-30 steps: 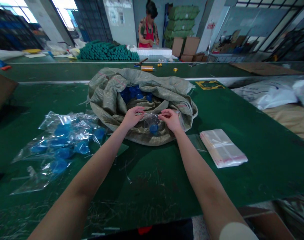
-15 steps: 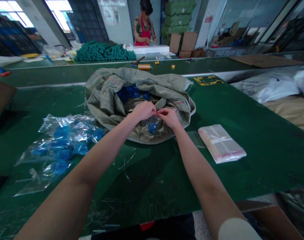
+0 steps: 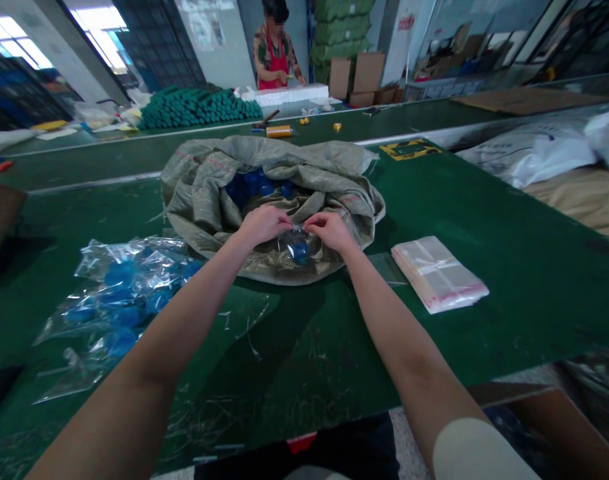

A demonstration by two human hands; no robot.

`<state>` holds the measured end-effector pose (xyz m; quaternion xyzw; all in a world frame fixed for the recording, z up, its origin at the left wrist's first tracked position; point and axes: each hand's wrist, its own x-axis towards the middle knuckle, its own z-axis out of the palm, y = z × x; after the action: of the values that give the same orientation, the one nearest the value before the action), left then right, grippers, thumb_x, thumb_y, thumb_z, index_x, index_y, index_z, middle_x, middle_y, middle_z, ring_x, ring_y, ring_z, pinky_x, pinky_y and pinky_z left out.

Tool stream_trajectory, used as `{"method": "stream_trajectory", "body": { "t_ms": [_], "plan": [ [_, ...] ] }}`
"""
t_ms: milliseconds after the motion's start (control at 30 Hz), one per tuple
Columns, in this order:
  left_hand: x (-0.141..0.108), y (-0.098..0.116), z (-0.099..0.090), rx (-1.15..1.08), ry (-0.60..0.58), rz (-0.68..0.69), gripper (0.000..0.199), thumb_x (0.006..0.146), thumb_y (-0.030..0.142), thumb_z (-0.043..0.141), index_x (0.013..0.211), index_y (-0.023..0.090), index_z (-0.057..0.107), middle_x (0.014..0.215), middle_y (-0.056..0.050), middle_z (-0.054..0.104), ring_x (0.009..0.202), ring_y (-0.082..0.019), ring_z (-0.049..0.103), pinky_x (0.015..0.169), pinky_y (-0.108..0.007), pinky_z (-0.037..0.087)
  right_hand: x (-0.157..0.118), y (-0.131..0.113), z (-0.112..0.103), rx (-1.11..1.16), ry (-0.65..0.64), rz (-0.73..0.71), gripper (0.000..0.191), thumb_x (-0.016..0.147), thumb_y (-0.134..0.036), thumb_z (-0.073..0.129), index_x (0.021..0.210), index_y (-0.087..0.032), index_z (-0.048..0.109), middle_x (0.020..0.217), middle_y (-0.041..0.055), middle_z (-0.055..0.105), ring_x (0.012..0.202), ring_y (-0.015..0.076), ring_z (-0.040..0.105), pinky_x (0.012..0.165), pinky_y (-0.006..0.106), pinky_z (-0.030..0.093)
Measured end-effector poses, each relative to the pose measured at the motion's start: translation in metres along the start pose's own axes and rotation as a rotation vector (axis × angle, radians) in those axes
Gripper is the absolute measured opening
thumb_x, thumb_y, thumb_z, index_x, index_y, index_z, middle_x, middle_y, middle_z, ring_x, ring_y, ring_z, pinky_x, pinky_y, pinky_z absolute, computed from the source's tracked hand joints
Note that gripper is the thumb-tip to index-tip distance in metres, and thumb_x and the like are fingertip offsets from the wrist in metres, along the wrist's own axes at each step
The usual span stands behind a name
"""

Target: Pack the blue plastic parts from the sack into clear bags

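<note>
"Hands?"

"The left hand [image 3: 263, 224] and right hand [image 3: 329, 231] pinch, fingers nearly closed, the top edges of a clear plastic bag [image 3: 290, 241], held over a woven sack [image 3: 199, 193]."

"Contents?"

"The bag shows one blue plastic part [image 3: 299, 252]. The sack holds more blue parts [image 3: 251, 183]. Filled bags [image 3: 129, 280] lie within reach at lower left, a flat stack of clear bags [image 3: 437, 273] at right."

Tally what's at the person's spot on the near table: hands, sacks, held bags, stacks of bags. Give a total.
Hands (left hand, right hand): 2
Sacks (woven sack): 1
Held bags (clear bag): 1
Stacks (clear-bag stack): 1
Total: 5
</note>
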<state>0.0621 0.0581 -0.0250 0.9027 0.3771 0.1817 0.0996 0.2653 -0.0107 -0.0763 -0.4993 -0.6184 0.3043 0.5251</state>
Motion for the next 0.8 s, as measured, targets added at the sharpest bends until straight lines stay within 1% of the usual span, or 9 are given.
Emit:
{"method": "stream_trajectory", "body": {
  "t_ms": [100, 167, 300, 433, 533, 633, 700, 733, 800],
  "plan": [
    [-0.002, -0.011, 0.002, -0.045, 0.003, -0.006, 0.010, 0.076, 0.032, 0.071, 0.076, 0.027, 0.080, 0.078, -0.003, 0.075, 0.071, -0.021, 0.063, 0.073, -0.030, 0.046, 0.001, 0.002, -0.001, -0.002, 0.000, 0.002, 0.005, 0.071, -0.020, 0.071, 0.074, -0.019, 0.075, 0.075, 0.0030, 0.073, 0.072, 0.0180, 0.067, 0.075, 0.032, 0.054],
    [-0.004, -0.014, 0.002, -0.075, 0.009, -0.013, 0.011, 0.075, 0.031, 0.071, 0.075, 0.025, 0.080, 0.077, -0.003, 0.075, 0.070, -0.020, 0.064, 0.074, -0.030, 0.046, 0.001, 0.002, -0.002, 0.004, -0.011, -0.004, 0.006, 0.071, -0.021, 0.071, 0.075, -0.019, 0.075, 0.075, 0.0034, 0.074, 0.072, 0.0184, 0.067, 0.075, 0.033, 0.054],
    [-0.010, -0.012, 0.000, -0.115, 0.020, -0.002, 0.020, 0.078, 0.037, 0.068, 0.081, 0.021, 0.080, 0.080, -0.003, 0.076, 0.074, -0.020, 0.065, 0.074, -0.029, 0.047, 0.001, -0.001, -0.005, -0.009, 0.006, -0.011, 0.007, 0.071, -0.021, 0.071, 0.075, -0.018, 0.075, 0.076, 0.0040, 0.074, 0.072, 0.0186, 0.068, 0.076, 0.033, 0.055],
    [-0.015, -0.014, -0.001, -0.173, -0.017, -0.046, 0.024, 0.080, 0.036, 0.066, 0.079, 0.016, 0.079, 0.074, -0.003, 0.075, 0.069, -0.016, 0.064, 0.068, -0.026, 0.045, 0.001, -0.002, -0.008, -0.053, 0.010, 0.005, 0.009, 0.071, -0.020, 0.071, 0.078, -0.016, 0.075, 0.079, 0.0052, 0.075, 0.074, 0.0181, 0.068, 0.077, 0.032, 0.055],
    [-0.020, -0.014, 0.001, -0.243, 0.022, -0.032, 0.021, 0.080, 0.033, 0.067, 0.078, 0.016, 0.078, 0.072, -0.002, 0.074, 0.069, -0.015, 0.065, 0.070, -0.025, 0.045, 0.001, -0.004, -0.008, -0.043, -0.016, 0.019, 0.010, 0.072, -0.019, 0.070, 0.079, -0.015, 0.075, 0.080, 0.0056, 0.075, 0.075, 0.0182, 0.069, 0.078, 0.033, 0.056],
    [-0.029, -0.010, 0.000, -0.340, 0.061, -0.009, 0.020, 0.082, 0.031, 0.065, 0.079, 0.015, 0.077, 0.073, -0.002, 0.074, 0.070, -0.015, 0.064, 0.073, -0.025, 0.045, -0.001, -0.009, -0.006, -0.018, 0.000, 0.002, 0.011, 0.071, -0.023, 0.073, 0.079, -0.015, 0.075, 0.082, 0.0061, 0.076, 0.077, 0.0191, 0.070, 0.081, 0.035, 0.057],
    [-0.037, -0.006, -0.007, -0.387, 0.092, -0.019, 0.020, 0.082, 0.030, 0.065, 0.078, 0.014, 0.076, 0.075, -0.003, 0.074, 0.071, -0.015, 0.063, 0.073, -0.025, 0.045, -0.002, -0.014, -0.004, 0.028, 0.028, -0.022, 0.018, 0.070, -0.028, 0.077, 0.083, -0.016, 0.076, 0.087, 0.0067, 0.076, 0.080, 0.0200, 0.071, 0.084, 0.036, 0.057],
    [-0.041, -0.006, -0.014, -0.404, 0.122, -0.039, 0.020, 0.082, 0.029, 0.065, 0.077, 0.014, 0.076, 0.075, -0.003, 0.073, 0.071, -0.015, 0.063, 0.073, -0.025, 0.045, -0.003, -0.016, -0.002, 0.062, 0.036, -0.031, 0.023, 0.070, -0.030, 0.078, 0.087, -0.016, 0.076, 0.090, 0.0071, 0.077, 0.083, 0.0204, 0.071, 0.086, 0.037, 0.057],
    [-0.052, -0.010, -0.035, -0.435, 0.208, -0.111, 0.019, 0.081, 0.029, 0.065, 0.075, 0.014, 0.075, 0.073, -0.003, 0.072, 0.070, -0.015, 0.061, 0.072, -0.026, 0.044, -0.003, -0.021, 0.002, 0.132, 0.042, -0.042, 0.029, 0.070, -0.033, 0.079, 0.092, -0.016, 0.075, 0.096, 0.0077, 0.077, 0.089, 0.0207, 0.071, 0.089, 0.037, 0.056]
  ]
}}
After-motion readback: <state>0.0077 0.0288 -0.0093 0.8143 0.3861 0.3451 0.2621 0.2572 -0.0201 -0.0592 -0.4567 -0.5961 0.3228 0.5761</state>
